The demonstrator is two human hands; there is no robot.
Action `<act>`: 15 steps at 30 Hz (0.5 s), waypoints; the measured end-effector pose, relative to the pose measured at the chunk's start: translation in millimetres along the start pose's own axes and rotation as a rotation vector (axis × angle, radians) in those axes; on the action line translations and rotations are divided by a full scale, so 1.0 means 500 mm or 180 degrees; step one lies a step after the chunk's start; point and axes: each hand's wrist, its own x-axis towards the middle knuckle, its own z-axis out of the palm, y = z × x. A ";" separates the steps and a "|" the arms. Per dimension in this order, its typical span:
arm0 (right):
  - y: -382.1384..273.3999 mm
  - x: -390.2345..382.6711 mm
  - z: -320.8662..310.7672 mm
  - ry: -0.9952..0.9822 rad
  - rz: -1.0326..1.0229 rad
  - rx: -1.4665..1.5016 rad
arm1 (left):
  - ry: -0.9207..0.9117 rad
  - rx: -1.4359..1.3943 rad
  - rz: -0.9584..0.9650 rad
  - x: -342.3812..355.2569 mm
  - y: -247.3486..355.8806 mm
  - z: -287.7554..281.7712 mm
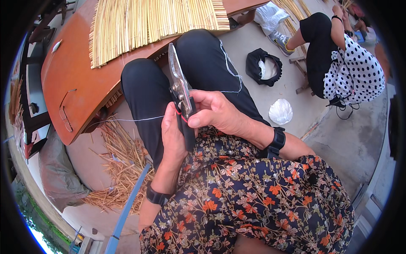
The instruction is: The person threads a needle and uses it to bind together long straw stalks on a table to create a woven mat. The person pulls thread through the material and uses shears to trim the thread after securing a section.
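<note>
A pair of shears (181, 86) with metal blades and black handles stands upright over my lap, blade tips pointing away from me. My left hand (171, 133) is closed around the handles from the left. From the right, my right hand (218, 111) grips them, its thumb next to a red loop (182, 117) on the handle. Pale thread (139, 120) runs from the left to the shears. Beyond my right hand, more thread (230, 67) curls over my right knee. Whether the fingers also pinch the thread is hidden.
A reed mat (156, 25) lies on the brown table (69, 84), with glasses (64, 112) near its edge. Cut reeds (120, 165) litter the floor at left. To the right are a black drawstring bag (253, 70), a white round bundle (281, 111) and a seated person (353, 72).
</note>
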 end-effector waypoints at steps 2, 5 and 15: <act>-0.014 -0.003 0.009 0.0012 0.0059 -0.0004 | 0.0038 0.0023 0.0014 -0.001 0.002 0.004; -0.017 -0.004 0.013 0.0040 0.0100 -0.0063 | 0.0159 0.0057 0.0003 -0.002 0.004 0.008; -0.028 -0.010 0.005 -0.0172 0.0270 0.0086 | 0.0072 0.0139 -0.0099 -0.004 0.001 0.004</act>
